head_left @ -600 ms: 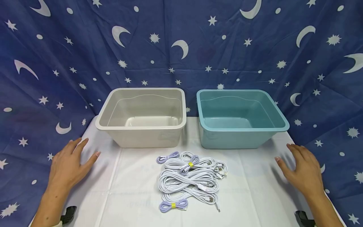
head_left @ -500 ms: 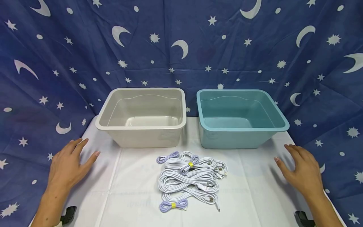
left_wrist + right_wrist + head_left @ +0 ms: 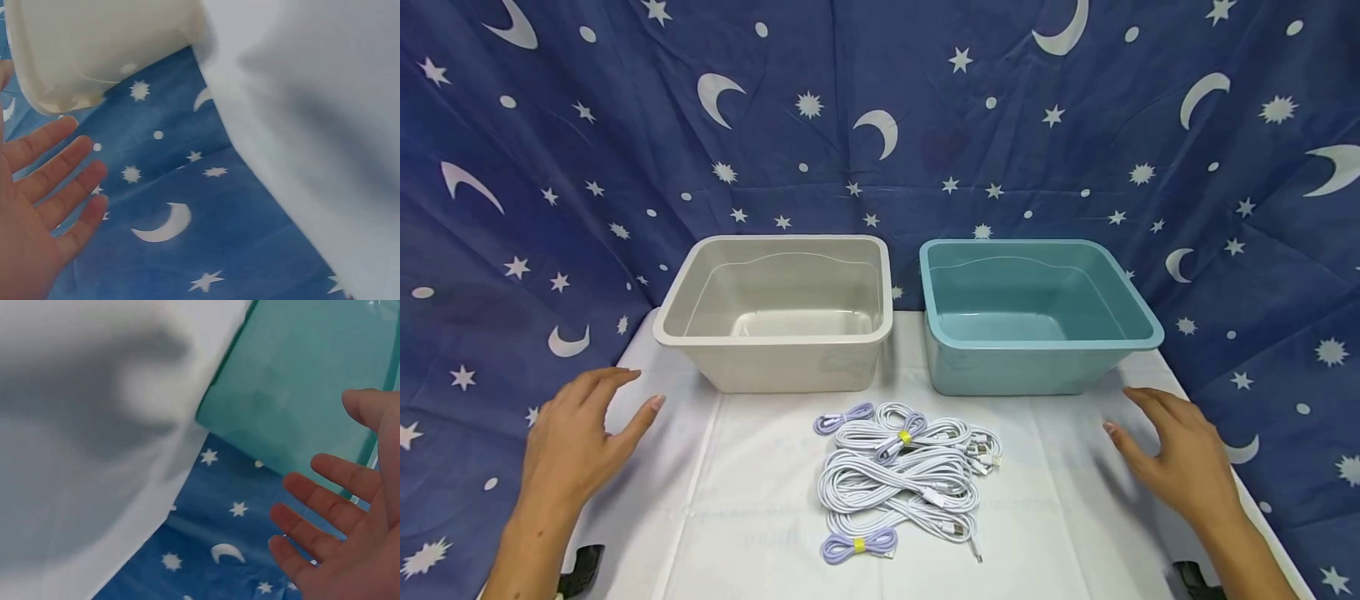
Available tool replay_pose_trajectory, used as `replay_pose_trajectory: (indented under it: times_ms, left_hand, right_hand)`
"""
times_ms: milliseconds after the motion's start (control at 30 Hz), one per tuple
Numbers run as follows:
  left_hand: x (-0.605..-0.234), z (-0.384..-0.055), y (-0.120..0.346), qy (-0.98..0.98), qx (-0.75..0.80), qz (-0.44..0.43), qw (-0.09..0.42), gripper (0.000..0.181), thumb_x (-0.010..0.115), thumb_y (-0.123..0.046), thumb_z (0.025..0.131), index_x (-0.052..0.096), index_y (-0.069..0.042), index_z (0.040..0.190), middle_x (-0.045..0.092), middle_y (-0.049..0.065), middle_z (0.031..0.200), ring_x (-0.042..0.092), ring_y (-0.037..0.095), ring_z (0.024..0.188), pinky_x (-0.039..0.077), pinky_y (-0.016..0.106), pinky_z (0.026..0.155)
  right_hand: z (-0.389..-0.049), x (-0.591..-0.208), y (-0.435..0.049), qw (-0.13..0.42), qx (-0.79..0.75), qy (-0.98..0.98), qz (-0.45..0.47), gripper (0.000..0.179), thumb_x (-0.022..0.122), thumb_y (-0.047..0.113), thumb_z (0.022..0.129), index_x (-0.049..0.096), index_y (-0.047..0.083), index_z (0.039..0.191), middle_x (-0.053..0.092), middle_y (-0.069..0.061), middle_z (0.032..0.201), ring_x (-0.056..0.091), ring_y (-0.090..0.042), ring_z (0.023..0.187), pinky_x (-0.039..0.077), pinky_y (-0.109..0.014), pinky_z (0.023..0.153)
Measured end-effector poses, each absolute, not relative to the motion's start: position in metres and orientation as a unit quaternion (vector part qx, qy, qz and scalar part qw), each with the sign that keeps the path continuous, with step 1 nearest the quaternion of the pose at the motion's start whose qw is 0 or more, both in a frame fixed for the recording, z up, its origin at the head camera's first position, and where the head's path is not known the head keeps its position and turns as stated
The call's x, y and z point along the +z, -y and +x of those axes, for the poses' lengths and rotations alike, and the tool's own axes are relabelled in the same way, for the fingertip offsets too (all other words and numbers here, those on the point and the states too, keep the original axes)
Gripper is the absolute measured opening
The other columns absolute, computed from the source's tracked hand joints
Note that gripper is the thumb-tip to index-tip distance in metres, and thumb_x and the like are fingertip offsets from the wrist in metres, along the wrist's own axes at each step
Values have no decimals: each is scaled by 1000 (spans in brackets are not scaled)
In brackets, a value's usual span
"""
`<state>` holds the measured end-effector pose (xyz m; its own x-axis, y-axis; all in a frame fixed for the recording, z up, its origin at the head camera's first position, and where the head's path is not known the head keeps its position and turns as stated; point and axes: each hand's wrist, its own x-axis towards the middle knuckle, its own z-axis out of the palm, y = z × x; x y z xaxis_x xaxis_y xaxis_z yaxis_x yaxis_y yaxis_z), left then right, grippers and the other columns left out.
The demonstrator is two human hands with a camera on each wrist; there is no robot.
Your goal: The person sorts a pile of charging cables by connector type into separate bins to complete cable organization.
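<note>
In the head view a pile of coiled white cables (image 3: 895,483) lies on the white tablecloth. Lavender cables, some bound with a yellow band, lie with it: one bundle (image 3: 859,544) at the near edge, one (image 3: 901,437) on top, another (image 3: 843,418) at the far left. My left hand (image 3: 576,437) hovers at the table's left side, fingers spread, holding nothing. On the right side my right hand (image 3: 1183,458) is likewise held over the cloth with relaxed fingers and nothing in it. Both wrist views show bare palms, the left (image 3: 44,206) and the right (image 3: 350,519).
Behind the cables stand two tubs, a beige bin (image 3: 775,367) on the left and a teal bin (image 3: 1007,371) on the right, with a narrow gap between them. A blue curtain (image 3: 917,167) with moons and stars hangs behind and along both sides.
My right hand has moved left, inward over the table. The left hand has barely shifted, and the whole scene sits slightly lower in the view. The cables and bins stay put.
</note>
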<state>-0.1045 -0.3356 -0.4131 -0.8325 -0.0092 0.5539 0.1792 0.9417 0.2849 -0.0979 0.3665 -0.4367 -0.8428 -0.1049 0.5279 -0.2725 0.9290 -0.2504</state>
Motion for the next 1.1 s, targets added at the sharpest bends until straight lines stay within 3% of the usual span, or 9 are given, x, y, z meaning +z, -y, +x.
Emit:
replay_pose_trajectory:
  times_ms: [467,833,1100]
  left_hand:
    - [-391,-103,312,915,-176,-97,350,47,82,-38,75,73,-15,116,69,6,109,60,38,102,41,54,86]
    - [-380,-105,297,909,-173,-134,355,48,78,-39,78,72,-11,116,68,9,109,59,37,104,41,52,89]
    - [-379,-116,280,885,-191,-162,393,45,72,-42,81,73,-11,114,69,8,107,60,35,98,41,51,83]
  right_hand:
    - [-96,-425,-329,269,160,936,164,57,84,25,74,68,7,124,64,-13,121,55,-38,114,39,-53,92]
    - [-97,-419,-305,257,161,933,192,55,83,29,76,67,9,126,66,-9,119,57,-32,111,40,-49,93]
    - [-104,-420,-282,246,163,928,227,55,81,33,80,66,11,129,66,-5,118,57,-29,113,39,-45,98]
